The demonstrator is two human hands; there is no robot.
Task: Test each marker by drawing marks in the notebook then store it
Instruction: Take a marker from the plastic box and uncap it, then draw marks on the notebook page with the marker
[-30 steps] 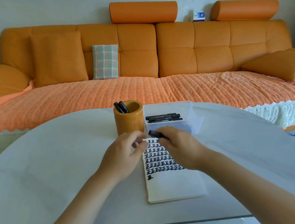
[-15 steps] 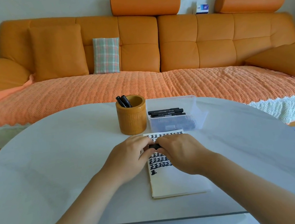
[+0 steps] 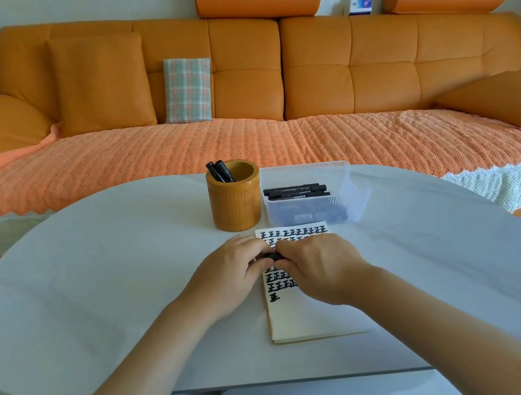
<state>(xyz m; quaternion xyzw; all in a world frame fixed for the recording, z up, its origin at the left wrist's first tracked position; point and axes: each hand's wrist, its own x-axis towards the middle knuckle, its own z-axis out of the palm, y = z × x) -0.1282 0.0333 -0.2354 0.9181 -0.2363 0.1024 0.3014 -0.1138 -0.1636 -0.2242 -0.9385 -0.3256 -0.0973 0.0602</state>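
I see a black marker (image 3: 273,256) lying crosswise above the upper half of the notebook (image 3: 315,317), and only a short dark stretch of it shows between my two hands. My left hand (image 3: 229,274) has its fingers curled round the marker's left end, and my right hand (image 3: 317,267) grips the right end, knuckles up, so both hands hold the same marker and nearly touch. I cannot tell whether the cap is on or off. The notebook lies flat on the white oval table (image 3: 100,280), its top rows filled with thick black marks and its lower part blank. At 11 o'clock from the notebook, just beside its top corner, an orange-brown pen cup (image 3: 235,200) stands upright with two black markers (image 3: 220,171) leaning against its left rim. At 12 to 1 o'clock sits a clear plastic box (image 3: 342,188), close to the page's top edge, with more black markers (image 3: 296,191) lying sideways in it. Beyond the table at 12 o'clock stretches an orange sofa (image 3: 367,65) with a plaid cushion (image 3: 188,90) against its back.
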